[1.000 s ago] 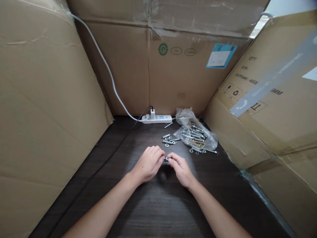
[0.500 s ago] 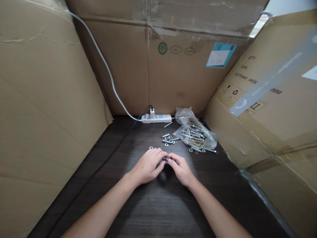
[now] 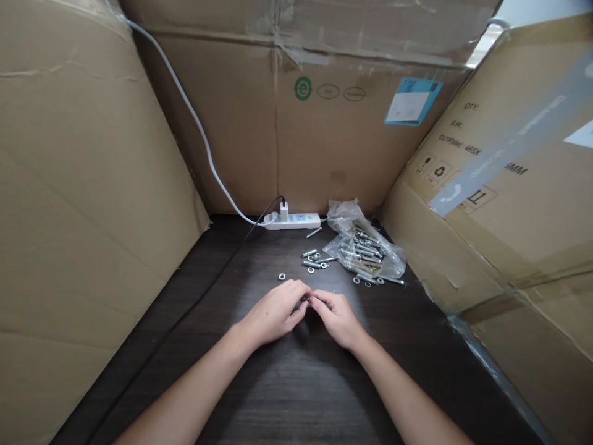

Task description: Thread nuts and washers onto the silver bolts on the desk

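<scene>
My left hand (image 3: 277,314) and my right hand (image 3: 337,316) meet above the dark table, their fingertips pinched together. Between them is a small dark metal part (image 3: 306,299), mostly hidden by the fingers, so its kind does not show. Just beyond my left hand lies a washer or nut (image 3: 282,277). Farther off, several metal sleeves (image 3: 311,264) and small rings (image 3: 323,266) lie loose. A clear plastic bag (image 3: 393,262) full of expansion bolts (image 3: 368,250) rests to the right of them, with more rings along its near edge.
A white power strip (image 3: 306,221) with a plugged-in charger (image 3: 284,212) sits at the back. From it a black cable (image 3: 204,292) runs down the left of the table (image 3: 296,402). Cardboard walls (image 3: 222,136) enclose the left, back and right sides.
The fingers of my right hand have closed in farther over the small metal part, which shows less now. My left hand has barely shifted, and the loose hardware lies as before.
</scene>
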The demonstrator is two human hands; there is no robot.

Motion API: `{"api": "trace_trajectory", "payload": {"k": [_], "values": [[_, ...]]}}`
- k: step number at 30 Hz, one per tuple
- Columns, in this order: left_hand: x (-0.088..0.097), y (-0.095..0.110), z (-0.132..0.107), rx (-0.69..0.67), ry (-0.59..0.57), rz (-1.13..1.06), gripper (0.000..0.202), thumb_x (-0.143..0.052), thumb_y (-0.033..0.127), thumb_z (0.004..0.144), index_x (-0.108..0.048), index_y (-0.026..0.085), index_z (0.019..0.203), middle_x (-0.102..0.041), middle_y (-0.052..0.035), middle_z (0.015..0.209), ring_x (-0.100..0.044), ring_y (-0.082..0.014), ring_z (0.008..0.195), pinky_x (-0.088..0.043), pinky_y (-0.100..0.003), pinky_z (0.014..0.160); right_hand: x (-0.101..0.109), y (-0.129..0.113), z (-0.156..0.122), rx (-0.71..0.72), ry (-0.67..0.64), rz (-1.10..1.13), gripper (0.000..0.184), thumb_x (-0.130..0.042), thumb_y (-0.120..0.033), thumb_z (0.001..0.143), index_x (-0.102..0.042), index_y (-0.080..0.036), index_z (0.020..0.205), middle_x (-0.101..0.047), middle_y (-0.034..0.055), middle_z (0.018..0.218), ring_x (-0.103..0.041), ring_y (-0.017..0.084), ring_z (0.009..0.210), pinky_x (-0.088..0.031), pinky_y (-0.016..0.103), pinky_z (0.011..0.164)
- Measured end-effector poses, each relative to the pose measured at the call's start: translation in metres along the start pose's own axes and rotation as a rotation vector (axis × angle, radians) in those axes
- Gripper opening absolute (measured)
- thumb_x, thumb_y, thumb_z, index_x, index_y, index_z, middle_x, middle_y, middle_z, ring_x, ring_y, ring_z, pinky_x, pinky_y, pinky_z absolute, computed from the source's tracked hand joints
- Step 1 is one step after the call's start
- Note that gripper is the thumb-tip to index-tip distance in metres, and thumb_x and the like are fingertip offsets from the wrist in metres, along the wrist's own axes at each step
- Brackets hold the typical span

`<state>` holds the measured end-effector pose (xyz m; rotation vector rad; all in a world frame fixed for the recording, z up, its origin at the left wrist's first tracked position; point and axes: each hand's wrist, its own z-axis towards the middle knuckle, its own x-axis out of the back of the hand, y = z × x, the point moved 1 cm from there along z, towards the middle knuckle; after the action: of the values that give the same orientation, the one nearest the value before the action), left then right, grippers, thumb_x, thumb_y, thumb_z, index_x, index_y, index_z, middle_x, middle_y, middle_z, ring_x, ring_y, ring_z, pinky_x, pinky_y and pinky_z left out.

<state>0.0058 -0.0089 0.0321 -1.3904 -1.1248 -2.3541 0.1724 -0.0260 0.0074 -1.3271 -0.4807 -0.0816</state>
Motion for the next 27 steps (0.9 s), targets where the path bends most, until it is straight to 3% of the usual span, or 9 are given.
{"api": "trace_trajectory", "payload": {"k": [5, 12, 16, 23, 27], "values": [[-0.001, 0.0, 0.0, -0.017, -0.04, 0.001, 0.015, -0.042, 0.016, 0.09, -0.051, 0.02, 0.101, -0.057, -0.0034, 0.094, -0.053, -0.0168, 0.09, -0.044, -0.029, 0.081, 0.001, 0.0, -0.001, -0.009, -0.019, -0.064, 0.027, -0.042, -0.027, 0.089, -0.064, -0.016, 0.077, -0.06, -0.0005, 0.07, -0.053, 0.014, 0.068, -0.037, 0.022, 0.062], [-0.005, 0.001, 0.0, 0.055, -0.102, -0.027, 0.009, -0.041, 0.017, 0.089, -0.049, 0.019, 0.093, -0.057, -0.003, 0.09, -0.055, -0.0157, 0.083, -0.044, -0.027, 0.074, 0.002, -0.003, -0.002, -0.06, -0.005, -0.206, 0.02, -0.047, -0.023, 0.085, -0.066, -0.018, 0.083, -0.064, -0.0015, 0.07, -0.053, 0.012, 0.058, -0.038, 0.021, 0.059], [-0.003, -0.003, -0.002, 0.103, -0.106, -0.073, 0.01, -0.042, 0.016, 0.088, -0.049, 0.02, 0.093, -0.058, -0.0018, 0.091, -0.055, -0.0154, 0.083, -0.044, -0.026, 0.072, 0.005, -0.003, -0.002, -0.071, 0.007, -0.303, 0.02, -0.047, -0.024, 0.083, -0.064, -0.018, 0.074, -0.061, -0.0022, 0.06, -0.05, 0.011, 0.051, -0.034, 0.021, 0.053], [-0.003, -0.009, -0.003, 0.169, -0.007, -0.28, 0.018, -0.037, 0.019, 0.092, -0.047, 0.021, 0.105, -0.059, -0.0034, 0.1, -0.055, -0.0155, 0.091, -0.043, -0.027, 0.08, 0.01, 0.002, 0.001, -0.097, 0.102, -0.287, 0.024, -0.046, -0.028, 0.085, -0.061, -0.017, 0.069, -0.061, -0.0009, 0.062, -0.052, 0.012, 0.056, -0.037, 0.022, 0.058], [-0.006, -0.009, -0.002, 0.195, 0.008, -0.381, 0.01, -0.04, 0.02, 0.09, -0.047, 0.021, 0.098, -0.058, -0.0006, 0.092, -0.054, -0.0136, 0.083, -0.042, -0.025, 0.076, 0.007, 0.001, 0.001, -0.094, 0.066, -0.268, 0.025, -0.045, -0.03, 0.086, -0.06, -0.018, 0.07, -0.058, -0.0019, 0.061, -0.05, 0.012, 0.056, -0.036, 0.021, 0.057]]}}
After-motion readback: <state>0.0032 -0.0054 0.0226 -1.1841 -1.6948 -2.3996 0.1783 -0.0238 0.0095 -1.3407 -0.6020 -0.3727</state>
